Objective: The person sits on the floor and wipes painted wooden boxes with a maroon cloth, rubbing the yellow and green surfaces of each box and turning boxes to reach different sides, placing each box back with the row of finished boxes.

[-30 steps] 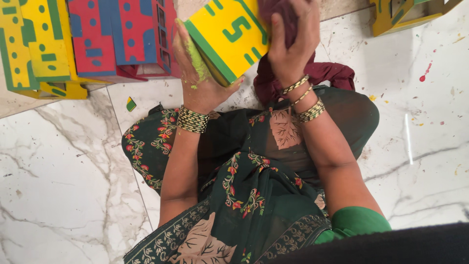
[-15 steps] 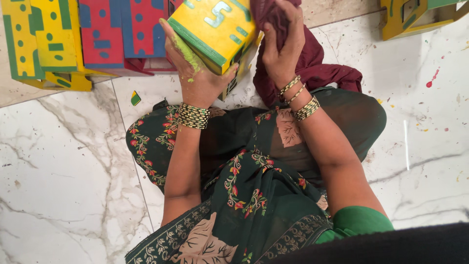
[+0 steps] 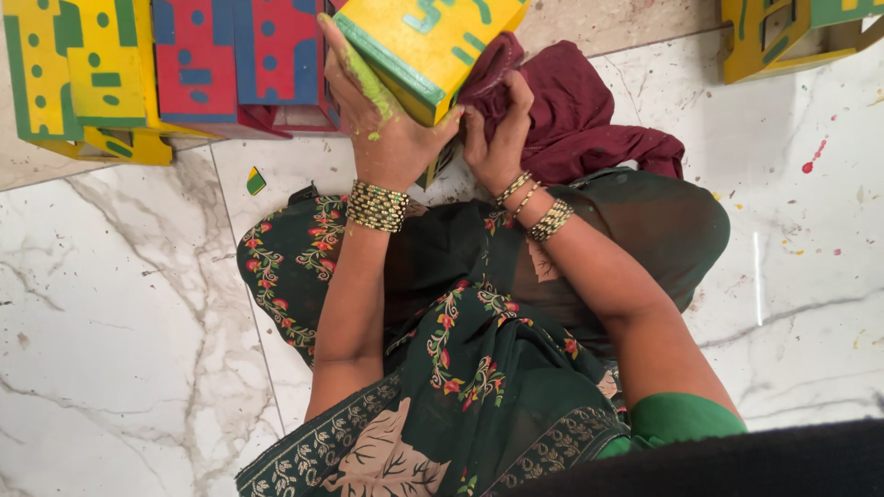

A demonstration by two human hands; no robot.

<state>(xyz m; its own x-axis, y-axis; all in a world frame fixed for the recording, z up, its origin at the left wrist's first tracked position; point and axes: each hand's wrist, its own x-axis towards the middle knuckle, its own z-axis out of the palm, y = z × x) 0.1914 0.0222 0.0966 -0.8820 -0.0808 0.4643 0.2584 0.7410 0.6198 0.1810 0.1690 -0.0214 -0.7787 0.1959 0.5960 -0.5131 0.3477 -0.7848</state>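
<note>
Raised further toward the top edge, yellow box (image 3: 425, 46) with green edging sits clamped in the left hand (image 3: 382, 129) grip, while the right hand (image 3: 494, 138), just beside, pinches maroon cloth (image 3: 589, 120).

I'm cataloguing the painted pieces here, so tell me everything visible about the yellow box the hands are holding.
The yellow box looks like painted wood, with a green band along its lower edge and green painted marks on its face. It is held tilted, above the lap, partly cut off by the frame's top. The left hand, smeared with green paint, grips its left side; the right hand presses a maroon cloth against its right side.
</note>
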